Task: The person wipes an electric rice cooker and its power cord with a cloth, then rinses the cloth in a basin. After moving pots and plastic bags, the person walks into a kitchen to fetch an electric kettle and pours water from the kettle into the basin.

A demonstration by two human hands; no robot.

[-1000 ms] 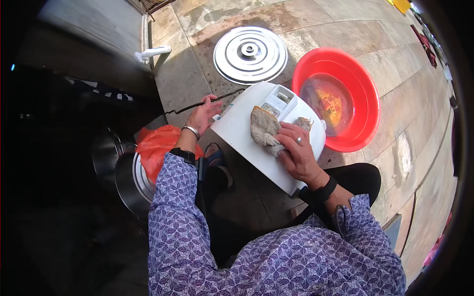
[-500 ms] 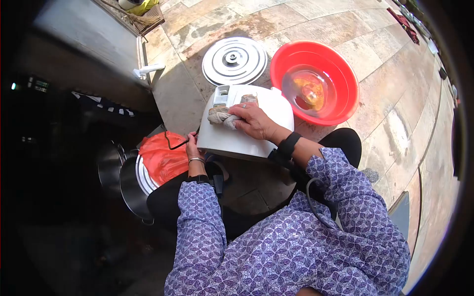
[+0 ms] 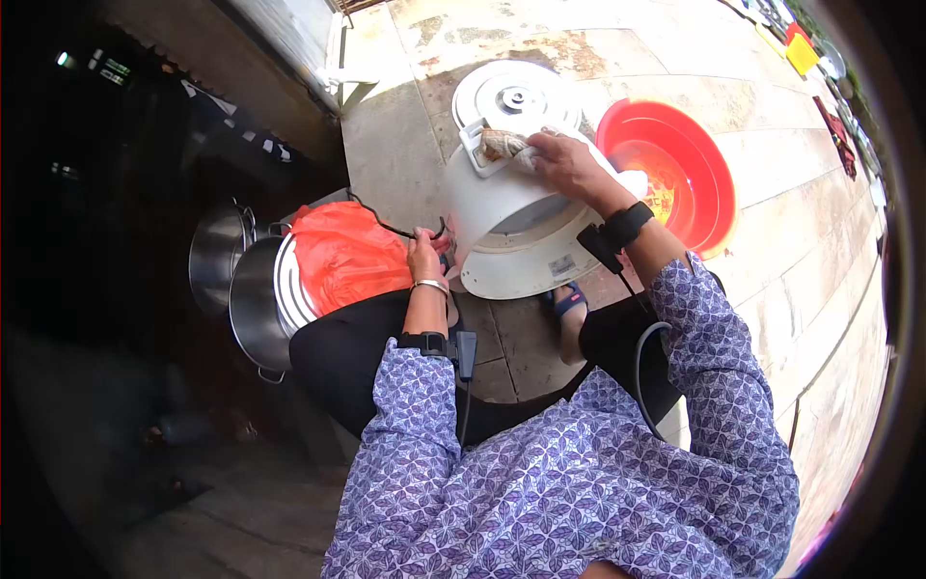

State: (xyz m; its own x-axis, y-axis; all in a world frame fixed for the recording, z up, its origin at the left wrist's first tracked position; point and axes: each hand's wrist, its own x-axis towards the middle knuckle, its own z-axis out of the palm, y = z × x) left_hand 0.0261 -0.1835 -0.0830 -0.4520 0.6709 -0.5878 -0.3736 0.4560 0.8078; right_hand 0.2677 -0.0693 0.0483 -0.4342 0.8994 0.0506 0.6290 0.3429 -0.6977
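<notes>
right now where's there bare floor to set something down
The sunlit paving right of the red basin is widest. A smaller shaded patch lies between the metal lid and red plastic bag, the black cord at its near side. Crowded: around the white appliance, near lid and basin, and at left, where bag and steel pots bunch.

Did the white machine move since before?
Yes, the white machine has tipped: its upper end now overlaps the round lid in view, and its hollow side shows.
</notes>
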